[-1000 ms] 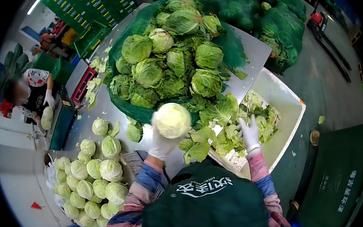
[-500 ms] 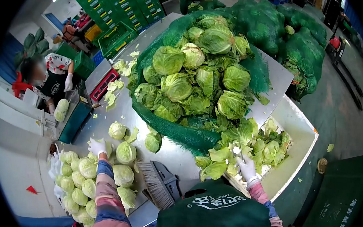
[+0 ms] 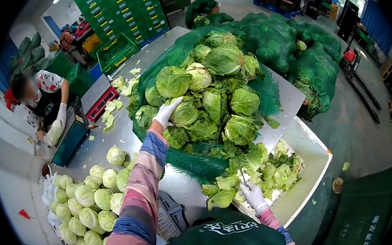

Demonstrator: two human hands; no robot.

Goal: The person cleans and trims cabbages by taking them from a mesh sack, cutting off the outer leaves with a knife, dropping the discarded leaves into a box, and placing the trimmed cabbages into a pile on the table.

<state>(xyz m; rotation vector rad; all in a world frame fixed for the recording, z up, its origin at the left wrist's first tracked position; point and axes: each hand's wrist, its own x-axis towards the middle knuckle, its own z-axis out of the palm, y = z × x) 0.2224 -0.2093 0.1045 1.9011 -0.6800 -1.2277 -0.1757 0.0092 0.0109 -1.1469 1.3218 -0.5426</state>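
Observation:
My left hand (image 3: 166, 113), in a white glove, reaches over the heap with fingers stretched out against the left side of a green cabbage (image 3: 185, 112). Its grip is not closed round it. Loose cabbages lie heaped on an opened green mesh bag (image 3: 197, 158). Low on the right, my right hand (image 3: 254, 195), also gloved, is closed round a knife (image 3: 241, 173), the thin blade pointing up and left. Beneath and beside it are torn outer leaves (image 3: 223, 199) and a white bin (image 3: 309, 177) partly filled with leaves.
Trimmed cabbages (image 3: 84, 195) are piled at the lower left. A brush (image 3: 170, 217) lies beside my left sleeve. A red-framed scale (image 3: 101, 103) stands at the table's left edge. Across from it, a co-worker (image 3: 48, 95) handles a wrapped cabbage. Full mesh bags (image 3: 312, 74) lie behind the table.
My left hand has moved from the trimmed cabbages at the lower left up to the heap. My right hand stays low by the bin with the knife. The view has shifted slightly.

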